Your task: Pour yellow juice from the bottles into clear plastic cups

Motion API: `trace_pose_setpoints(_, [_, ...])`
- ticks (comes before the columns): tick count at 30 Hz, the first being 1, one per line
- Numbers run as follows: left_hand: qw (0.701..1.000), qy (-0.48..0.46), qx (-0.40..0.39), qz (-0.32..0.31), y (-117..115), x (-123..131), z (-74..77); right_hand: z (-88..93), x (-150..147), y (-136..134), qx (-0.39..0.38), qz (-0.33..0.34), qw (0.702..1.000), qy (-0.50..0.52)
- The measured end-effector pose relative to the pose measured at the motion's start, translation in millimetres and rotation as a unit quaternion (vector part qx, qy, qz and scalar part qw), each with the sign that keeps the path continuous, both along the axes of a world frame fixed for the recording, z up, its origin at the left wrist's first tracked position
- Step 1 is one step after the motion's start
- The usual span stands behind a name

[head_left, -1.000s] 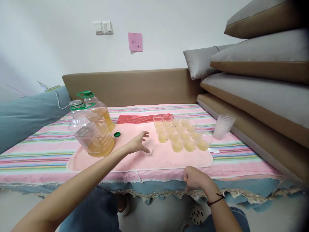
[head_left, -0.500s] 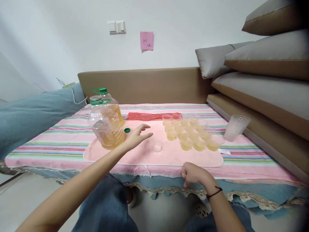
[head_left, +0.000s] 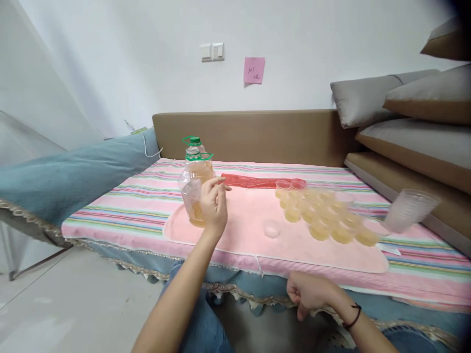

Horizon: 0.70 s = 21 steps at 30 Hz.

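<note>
Though capless, front bottle partly full.

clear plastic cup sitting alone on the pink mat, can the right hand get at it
Probably yes: only bare pink fabric shows between the curled right hand and the clear plastic cup.

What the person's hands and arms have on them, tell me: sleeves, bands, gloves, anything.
The left hand and right hand are ungloved, and no sleeve shows on the visible part of either arm. The right wrist wears a thin, dark band; no band shows on the left one. I can make out no markings.
</note>
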<state>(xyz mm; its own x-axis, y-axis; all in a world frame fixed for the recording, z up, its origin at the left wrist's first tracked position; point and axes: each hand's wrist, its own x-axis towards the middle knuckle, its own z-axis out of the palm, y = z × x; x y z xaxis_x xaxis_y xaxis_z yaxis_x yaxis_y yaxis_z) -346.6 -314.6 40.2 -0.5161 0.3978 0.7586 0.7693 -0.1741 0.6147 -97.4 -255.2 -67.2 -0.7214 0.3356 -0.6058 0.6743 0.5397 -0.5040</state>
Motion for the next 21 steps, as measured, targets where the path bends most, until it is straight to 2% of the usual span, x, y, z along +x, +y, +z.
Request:
trace_pose_setpoints(4, [0.984,-0.001,0.068,0.164,-13,-30,-18.6,5.7,-20,-9,-0.035,0.039,0.999,0.006])
trace_pose_setpoints(7, [0.975,-0.061,0.064,0.203,-23,-60,-30.1,13.6,-44,-8,-0.071,0.029,0.994,0.076])
trace_pose_setpoints(11, [0.966,-0.216,0.003,0.144,-32,-93,-41.0,32.5,-92,4,-0.061,-0.019,0.978,0.201])
trace_pose_setpoints(13, [0.959,-0.253,-0.028,0.121,-35,-104,-45.5,43.7,-120,12,-0.052,-0.040,0.967,0.248])
trace_pose_setpoints(17, [0.957,-0.271,-0.071,0.076,-39,-116,-53.0,58.9,-171,26,-0.040,-0.092,0.937,0.336])
trace_pose_setpoints(21, [0.959,-0.260,-0.109,0.032,-40,-129,-60.2,59.7,-209,37,-0.024,-0.145,0.905,0.398])
